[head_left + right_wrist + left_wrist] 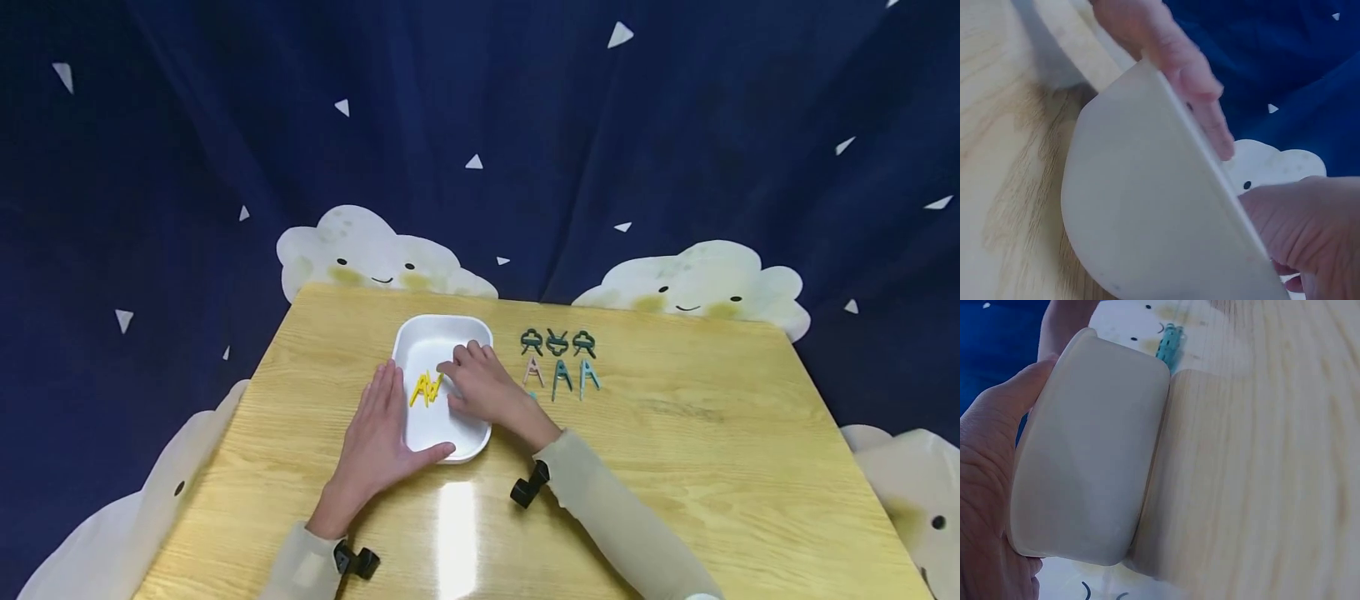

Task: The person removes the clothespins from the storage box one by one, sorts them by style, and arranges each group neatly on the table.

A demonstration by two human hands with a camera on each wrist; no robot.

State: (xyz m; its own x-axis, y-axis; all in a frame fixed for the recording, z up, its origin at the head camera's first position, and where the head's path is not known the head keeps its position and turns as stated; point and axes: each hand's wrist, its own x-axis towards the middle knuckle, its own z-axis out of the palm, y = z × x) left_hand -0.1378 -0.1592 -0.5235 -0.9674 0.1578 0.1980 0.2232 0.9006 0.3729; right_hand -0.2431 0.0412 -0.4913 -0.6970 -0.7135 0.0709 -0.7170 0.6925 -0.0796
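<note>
A white rectangular tray (440, 329) with rounded corners holds several yellow clothespins (425, 389) on its floor, left of centre. My left hand (378, 429) rests along the tray's left rim with straight fingers, its thumb reaching over the near edge. In the left wrist view the tray wall (1094, 456) hides what lies inside. My right hand (483, 387) is inside the tray, index finger stretched toward the yellow clothespins and thumb apart from it. Whether that fingertip touches a clothespin cannot be made out; in the right wrist view the tray side (1147, 187) hides the fingertips.
To the tray's right lie three dark green clips (557, 342) in a row. Below them are a pink clothespin (533, 371), a teal clothespin (562, 379) and a light blue clothespin (589, 378). A small turquoise piece (532, 394) shows beside my right wrist. The wooden table (697, 417) ends at a blue curtain (525, 125).
</note>
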